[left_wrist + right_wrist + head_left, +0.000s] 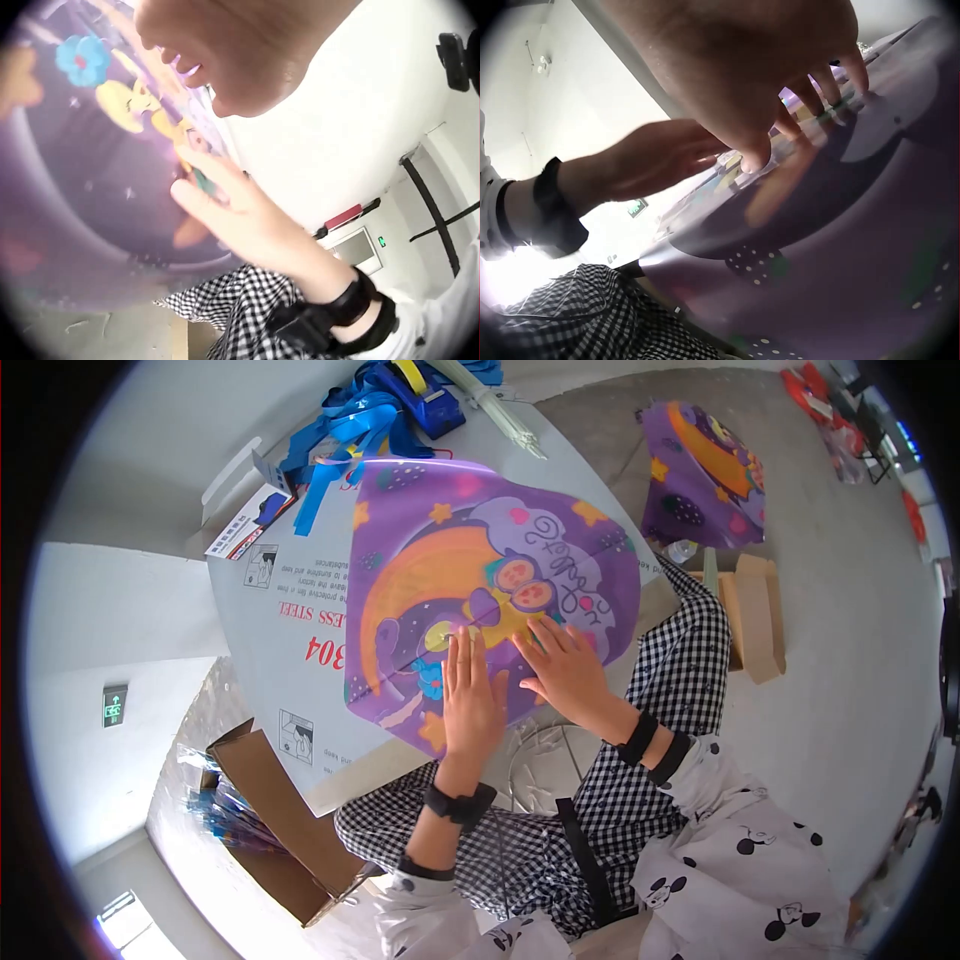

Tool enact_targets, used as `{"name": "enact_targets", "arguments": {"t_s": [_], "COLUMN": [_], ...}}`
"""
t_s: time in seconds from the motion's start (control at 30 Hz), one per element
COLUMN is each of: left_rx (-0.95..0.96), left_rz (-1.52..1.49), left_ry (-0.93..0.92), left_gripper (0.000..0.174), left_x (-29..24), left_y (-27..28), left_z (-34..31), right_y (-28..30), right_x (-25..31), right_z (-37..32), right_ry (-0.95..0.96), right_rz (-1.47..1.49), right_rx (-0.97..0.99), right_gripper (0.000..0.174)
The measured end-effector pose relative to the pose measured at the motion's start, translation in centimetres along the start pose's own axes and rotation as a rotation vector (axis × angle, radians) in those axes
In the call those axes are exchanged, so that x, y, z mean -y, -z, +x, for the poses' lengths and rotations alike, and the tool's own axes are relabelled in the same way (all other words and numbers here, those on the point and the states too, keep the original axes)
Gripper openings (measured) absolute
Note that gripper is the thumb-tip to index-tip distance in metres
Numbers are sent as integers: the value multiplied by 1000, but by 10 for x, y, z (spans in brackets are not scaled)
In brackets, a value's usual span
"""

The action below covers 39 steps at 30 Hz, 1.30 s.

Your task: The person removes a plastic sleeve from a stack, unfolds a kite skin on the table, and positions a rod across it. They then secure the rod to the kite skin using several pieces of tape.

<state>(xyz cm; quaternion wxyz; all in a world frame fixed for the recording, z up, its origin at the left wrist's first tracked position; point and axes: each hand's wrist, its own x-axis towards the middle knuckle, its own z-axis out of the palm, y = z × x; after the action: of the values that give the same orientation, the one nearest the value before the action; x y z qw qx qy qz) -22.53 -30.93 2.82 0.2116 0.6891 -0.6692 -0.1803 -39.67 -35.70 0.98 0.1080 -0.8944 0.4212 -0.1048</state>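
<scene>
A purple printed sheet (410,540) with an orange moon and stars lies on the film-covered table, its near edge hanging past the table's edge. On its lower middle rests the left hand (472,700), fingers straight and close together. To its right the right hand (568,672) lies flat with fingers spread, touching the print. The left wrist view shows the sheet (90,172) close up and the right hand (247,217) on it. In the right wrist view, the right hand's fingertips (864,88) touch the sheet's surface, with the left hand (652,157) beyond.
Blue straps (350,420), a blue tape dispenser (425,405), pale rods (500,420) and a small white box (250,520) are at the table's far side. A similar purple piece (700,490) stands at the right above an open carton (760,620). Another carton (285,810) is lower left.
</scene>
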Motion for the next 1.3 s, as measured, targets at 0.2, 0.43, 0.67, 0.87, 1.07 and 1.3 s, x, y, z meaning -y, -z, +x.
{"name": "enact_targets", "arguments": {"t_s": [0.2, 0.43, 0.67, 0.87, 1.07, 1.3], "left_rx": [-143, -187, -151, -123, -155, -232], "left_rz": [233, 77, 166, 248, 270, 367], "left_ry": [21, -49, -51, -24, 104, 270], "left_gripper": [52, 47, 52, 55, 56, 55], "left_x": [22, 25, 25, 22, 36, 82], "left_y": [-35, -42, -38, -35, -33, -11], "left_z": [-6, 2, 1, -1, -7, -30], "right_y": [12, -27, -41, -36, -23, -13], "right_x": [4, 16, 10, 7, -48, -102], "right_z": [-1, 31, 34, 32, 32, 25], "right_ry": [-60, 111, 90, -23, -192, -310], "right_rz": [125, 180, 115, 6, -146, -236], "right_rx": [-3, -223, -260, -270, -297, -325], "right_gripper": [54, 40, 42, 50, 54, 62]}}
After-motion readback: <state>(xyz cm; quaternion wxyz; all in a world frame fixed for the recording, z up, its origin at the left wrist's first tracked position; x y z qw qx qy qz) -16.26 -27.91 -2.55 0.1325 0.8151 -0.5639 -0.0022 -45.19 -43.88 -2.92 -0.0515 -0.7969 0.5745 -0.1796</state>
